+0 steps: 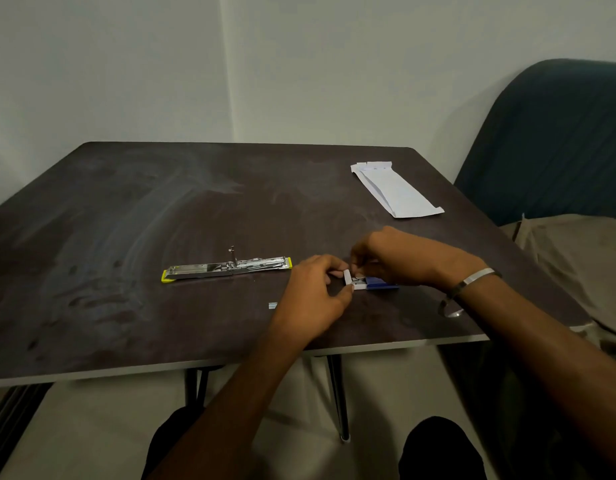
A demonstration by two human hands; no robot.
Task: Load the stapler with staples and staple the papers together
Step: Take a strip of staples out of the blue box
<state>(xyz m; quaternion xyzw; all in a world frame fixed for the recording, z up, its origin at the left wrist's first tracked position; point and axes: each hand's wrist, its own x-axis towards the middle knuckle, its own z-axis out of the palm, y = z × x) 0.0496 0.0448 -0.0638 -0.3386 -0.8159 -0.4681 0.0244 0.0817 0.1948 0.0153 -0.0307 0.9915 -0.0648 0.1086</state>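
Note:
The stapler [226,268], chrome with yellow ends, lies swung fully flat on the dark table [126,220], left of my hands. My left hand [313,296] pinches the white inner tray of a small staple box [356,280] between thumb and fingers. My right hand [389,258] curls over the box's blue sleeve [382,284], its fingertips at the tray; what they pinch is hidden. A small strip of staples [272,305] lies on the table left of my left wrist. The folded white papers [396,190] lie at the far right of the table.
The table's front edge [368,348] runs just under my forearms. A dark green sofa [559,140] with a beige cloth [576,265] stands to the right. White walls meet in a corner behind the table.

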